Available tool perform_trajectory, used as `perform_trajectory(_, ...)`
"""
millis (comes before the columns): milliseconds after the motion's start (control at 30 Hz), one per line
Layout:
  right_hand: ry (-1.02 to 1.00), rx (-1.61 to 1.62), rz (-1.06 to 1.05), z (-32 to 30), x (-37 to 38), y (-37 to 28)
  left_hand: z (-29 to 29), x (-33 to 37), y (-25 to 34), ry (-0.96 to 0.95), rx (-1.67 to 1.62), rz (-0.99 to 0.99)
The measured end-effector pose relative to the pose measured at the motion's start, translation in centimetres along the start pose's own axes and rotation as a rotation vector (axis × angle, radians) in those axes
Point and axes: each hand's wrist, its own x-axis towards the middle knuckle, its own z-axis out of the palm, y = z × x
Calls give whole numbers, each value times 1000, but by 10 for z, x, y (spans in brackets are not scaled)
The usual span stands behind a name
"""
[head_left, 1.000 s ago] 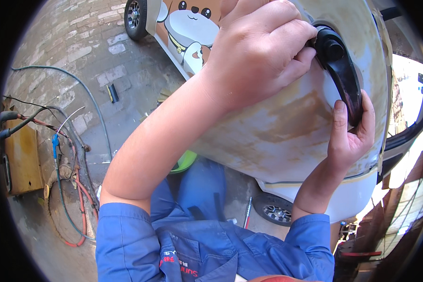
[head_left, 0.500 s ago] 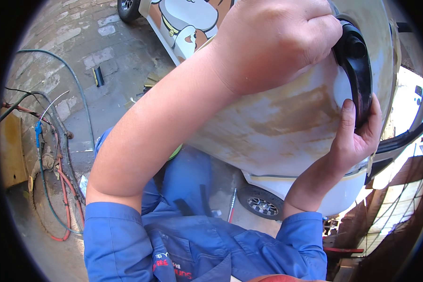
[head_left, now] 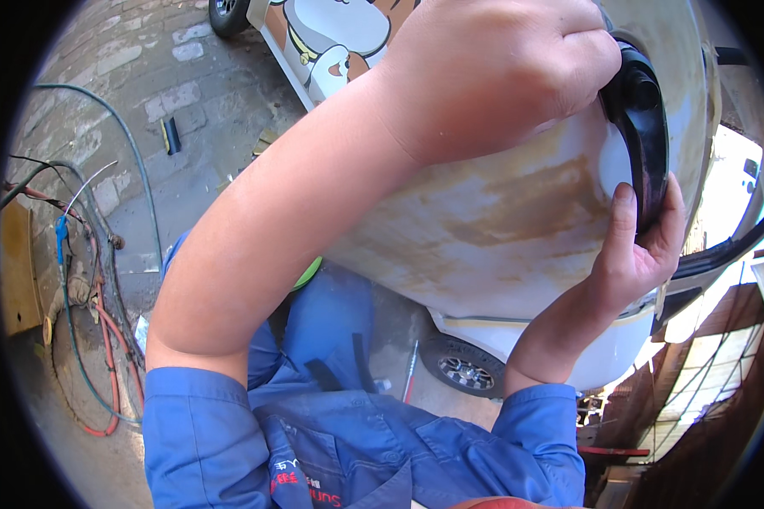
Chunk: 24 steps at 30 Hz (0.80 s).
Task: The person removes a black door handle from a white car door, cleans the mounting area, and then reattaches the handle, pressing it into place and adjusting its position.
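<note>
A black, curved car door handle [head_left: 649,127] lies against a pale panel [head_left: 509,212] with patchy brown and white sanded areas. A rounded white hollow shows beside the handle. My right hand [head_left: 641,242] grips the handle's lower end, thumb on one side and fingers on the other. Over its upper end, my left hand [head_left: 514,76] is closed in a fist, the back of the hand facing up. Its fingertips are hidden, so I cannot make out what they hold; a small dark edge shows just past the knuckles.
A wheel [head_left: 463,366] sits below the panel, near a thin red-and-silver rod [head_left: 411,371] on the ground. Hoses [head_left: 110,339] with a blue air gun [head_left: 61,229] lie at the left. A small black block [head_left: 171,136] rests on the paving. Another vehicle with cartoon artwork [head_left: 335,42] stands beyond.
The whole view has shifted slightly. Both hands keep nearly the same places at the handle, and the handle has not visibly moved on the panel.
</note>
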Motion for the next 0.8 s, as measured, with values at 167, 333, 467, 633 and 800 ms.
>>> perform_trajectory(167,0,-2,16,1,-1,-3,-1,-2,-6,34,-16,36)
perform_trajectory(333,-2,-9,2,0,0,-3,-2,-1,-2,26,19,36)
perform_trajectory(467,-12,-15,-4,0,0,-1,-2,2,3,30,-33,-38)
perform_trajectory(633,-16,-14,0,-1,0,0,-8,3,4,-136,58,-56)
perform_trajectory(800,-16,-12,2,-1,0,0,-3,1,5,-45,19,-89)
